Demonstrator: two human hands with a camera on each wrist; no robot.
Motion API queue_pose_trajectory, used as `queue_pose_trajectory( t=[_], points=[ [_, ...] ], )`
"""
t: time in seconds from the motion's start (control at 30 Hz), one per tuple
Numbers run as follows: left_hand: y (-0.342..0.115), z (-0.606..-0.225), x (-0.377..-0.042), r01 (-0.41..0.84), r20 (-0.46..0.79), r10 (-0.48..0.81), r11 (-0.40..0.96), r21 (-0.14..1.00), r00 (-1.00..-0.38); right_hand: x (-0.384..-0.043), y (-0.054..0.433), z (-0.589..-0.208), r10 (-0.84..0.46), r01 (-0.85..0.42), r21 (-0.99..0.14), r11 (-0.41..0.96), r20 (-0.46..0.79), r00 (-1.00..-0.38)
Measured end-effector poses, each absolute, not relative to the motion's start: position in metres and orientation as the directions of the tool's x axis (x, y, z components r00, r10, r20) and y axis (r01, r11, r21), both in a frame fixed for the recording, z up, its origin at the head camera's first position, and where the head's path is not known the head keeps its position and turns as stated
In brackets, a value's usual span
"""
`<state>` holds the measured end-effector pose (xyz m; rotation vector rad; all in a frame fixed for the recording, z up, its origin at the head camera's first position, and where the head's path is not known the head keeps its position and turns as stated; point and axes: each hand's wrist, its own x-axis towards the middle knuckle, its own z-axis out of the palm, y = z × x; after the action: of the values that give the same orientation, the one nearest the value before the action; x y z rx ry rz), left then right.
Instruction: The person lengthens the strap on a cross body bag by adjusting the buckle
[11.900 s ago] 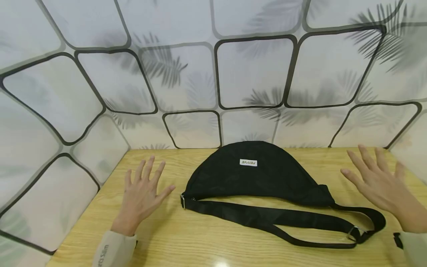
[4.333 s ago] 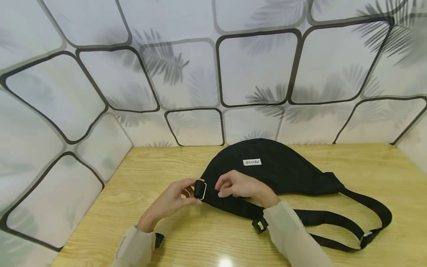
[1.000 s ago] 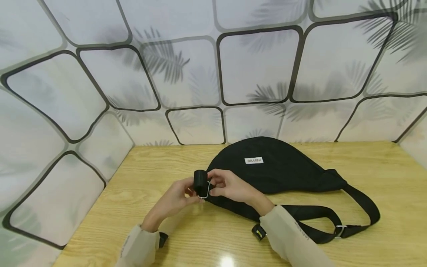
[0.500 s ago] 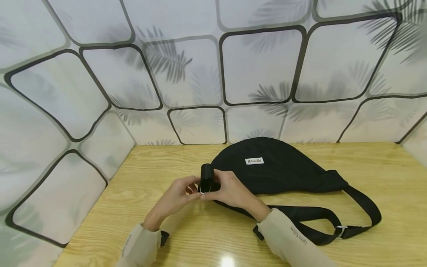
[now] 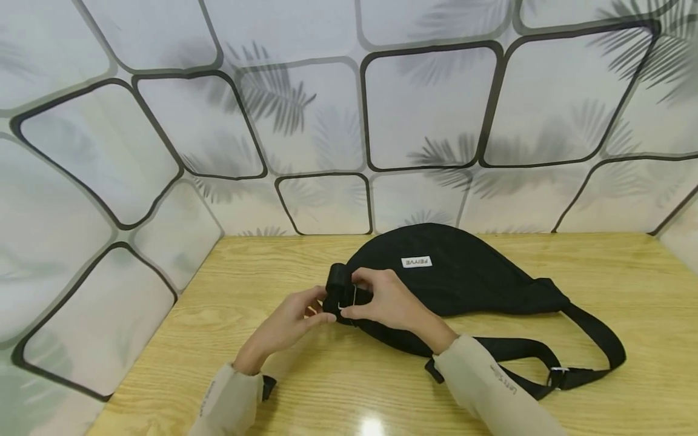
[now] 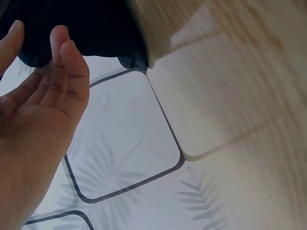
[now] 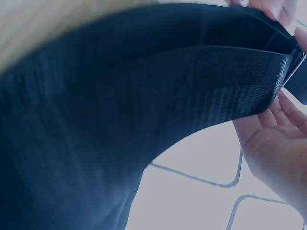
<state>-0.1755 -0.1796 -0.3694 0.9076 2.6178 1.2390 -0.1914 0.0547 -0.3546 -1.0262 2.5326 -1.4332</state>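
Note:
A black waist bag (image 5: 458, 284) with a white label (image 5: 417, 262) lies flap-like and flat on the wooden table. At its left corner, a raised loop of black webbing strap (image 5: 339, 277) stands up beside a thin metal buckle (image 5: 355, 295). My left hand (image 5: 294, 324) holds the strap from the left, thumb in front and fingers behind. From the right, my right hand (image 5: 389, 306) pinches the buckle edge between thumb and index finger. The right wrist view shows the wide strap (image 7: 144, 105) close up. In the left wrist view, fingers (image 6: 57, 86) curve near dark fabric.
The rest of the strap (image 5: 597, 333) curves off the bag's right end to a second metal adjuster (image 5: 557, 376). Patterned wall covering (image 5: 425, 109) rises behind and to the left of the wooden table (image 5: 229, 272).
Both hands, spread apart and touching nothing at first, have come together at the bag's left corner. The strap loop there now stands up; in the last second the right hand shifted slightly right.

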Motion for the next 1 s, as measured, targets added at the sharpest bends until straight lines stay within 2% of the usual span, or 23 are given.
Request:
queue_pose_trajectory(
  t=[0.2, 1.0],
  points=[
    [-0.183, -0.369, -0.176, 0.456, 0.139, 0.553, 0.49, 0.743, -0.821, -0.193, 0.067, -0.351, -0.575, -0.505, -0.773, 0.383, 0.228, -0.785],
    [-0.186, -0.369, -0.177, 0.45, 0.111, 0.569, 0.5, 0.74, -0.815, -0.194, 0.119, -0.344, -0.587, -0.548, -0.72, 0.426, 0.242, -0.773]
  ],
)
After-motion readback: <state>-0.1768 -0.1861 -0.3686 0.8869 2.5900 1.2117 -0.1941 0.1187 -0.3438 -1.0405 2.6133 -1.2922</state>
